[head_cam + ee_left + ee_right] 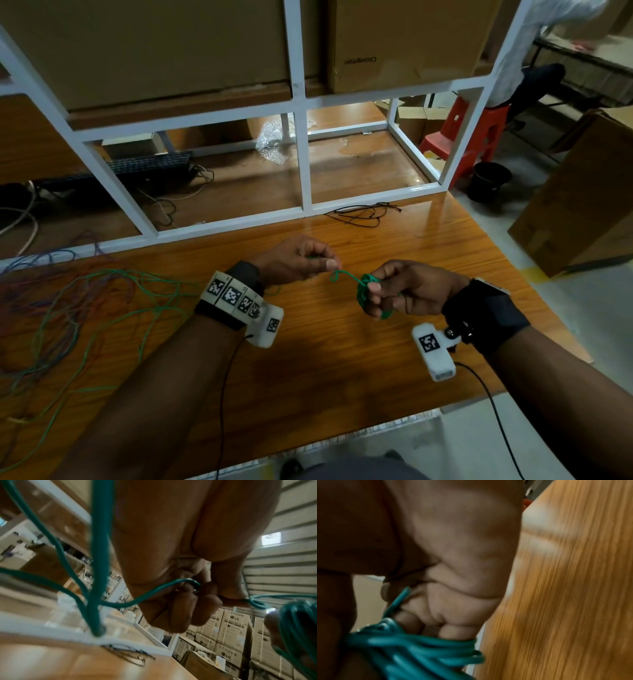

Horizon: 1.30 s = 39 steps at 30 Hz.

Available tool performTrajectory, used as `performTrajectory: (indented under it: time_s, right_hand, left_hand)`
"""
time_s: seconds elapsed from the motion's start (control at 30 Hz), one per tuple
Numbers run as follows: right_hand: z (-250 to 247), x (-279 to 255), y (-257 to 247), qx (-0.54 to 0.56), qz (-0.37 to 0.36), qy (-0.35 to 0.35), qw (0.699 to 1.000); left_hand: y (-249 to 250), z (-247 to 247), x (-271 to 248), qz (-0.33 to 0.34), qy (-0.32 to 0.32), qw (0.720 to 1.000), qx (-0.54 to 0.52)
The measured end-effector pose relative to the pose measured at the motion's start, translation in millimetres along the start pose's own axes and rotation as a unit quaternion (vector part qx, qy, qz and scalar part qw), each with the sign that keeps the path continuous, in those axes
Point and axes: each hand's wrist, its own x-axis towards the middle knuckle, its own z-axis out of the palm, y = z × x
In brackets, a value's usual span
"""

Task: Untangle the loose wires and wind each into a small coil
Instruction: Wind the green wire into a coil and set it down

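The right hand (pixel 407 291) is clamping a small green coil (pixel 368 291) between thumb and curled fingers, just above the bench (pixel 342 359). The left hand (pixel 294 260) is pinching the same green wire (pixel 342 275) near the coil, thumb against fingertips, so a short loop is arching between the two hands. The rest of that wire is trailing left into the loose tangle (pixel 68 315) of green, red and blue strands lying on the bench, while a separate bunch of thin black wires (pixel 363 212) is sitting by the white frame (pixel 305 154).

The step in hand looks like laying one more turn onto the coil. To do it well, the left hand is probably best kept close to the coil, feeding wire under light tension — slack would let the turns spring open. The right thumb should be pressing every turn flat as the new one is landing. The trailing length may snag in the tangle — easing it free beats tugging.

Readable writing: a cardboard box (pixel 411 44) behind the frame is carrying "Crompton", mirrored. In the left wrist view, stacked cartons (pixel 235 623) are showing "LG" and what appears to be "WASHING MACHINE".
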Motion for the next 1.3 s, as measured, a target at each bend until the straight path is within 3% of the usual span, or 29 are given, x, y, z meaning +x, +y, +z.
performTrajectory:
  time_s: [0.17,0.3,0.37,0.47,0.6,0.67,0.73,0.83,0.9,1.0,1.03,1.1,1.2,1.3]
  right_hand:
    - [-3.9,8.2,3.1,0.123,-0.085,0.011,0.989]
    - [-6.8,13.1,2.8,0.258,-0.149,0.078,0.952]
    - [-5.2,15.6,2.2,0.332,-0.175,0.084,0.923]
    - [4.0,19.9,-3.2,0.356,-0.214,0.062,0.908]
    - [15.1,22.4,-13.1,0.401,-0.233,0.057,0.884]
    - [17.5,23.3,-14.9,0.416,-0.233,0.073,0.876]
    - [20.5,23.7,-14.8,0.424,-0.231,0.081,0.872]
    - [24.6,23.8,-13.5,0.431,-0.23,0.095,0.867]
    - [27.1,25.3,-11.8,0.426,-0.222,0.092,0.872]
    - [27.6,27.1,-11.3,0.396,-0.215,0.105,0.886]
    - [27.1,27.9,-12.1,0.385,-0.216,0.115,0.89]
    - [24.5,32.0,-12.0,0.383,-0.227,0.143,0.884]
    - [20.3,41.7,-7.8,0.393,-0.263,0.197,0.859]
    - [16.5,53.6,-6.4,0.443,-0.301,0.283,0.795]
  left_hand:
    - [-16.5,36.4,11.2,-0.01,0.031,0.981,-0.193]
    - [-22.3,59.5,16.7,0.006,0.168,0.949,-0.267]
    - [-17.5,69.5,16.2,0.04,0.243,0.946,-0.21]
    - [-16.6,75.0,16.9,0.117,0.324,0.939,-0.016]
    - [-23.1,62.7,18.1,0.232,0.376,0.879,0.18]
    - [-22.9,53.4,19.2,0.244,0.398,0.844,0.265]
    - [-21.6,46.5,20.2,0.242,0.422,0.827,0.282]
    - [-19.3,42.0,18.0,0.275,0.417,0.829,0.251]
    - [-12.2,42.3,16.0,0.269,0.408,0.856,0.171]
    - [-3.8,44.9,16.3,0.171,0.355,0.916,-0.072]
    - [-2.2,47.0,16.3,0.129,0.321,0.922,-0.172]
    - [-0.6,50.6,15.2,0.039,0.25,0.902,-0.351]
    - [-0.3,60.0,16.2,-0.062,0.134,0.828,-0.541]
    - [-1.5,73.3,19.4,-0.097,0.089,0.779,-0.613]
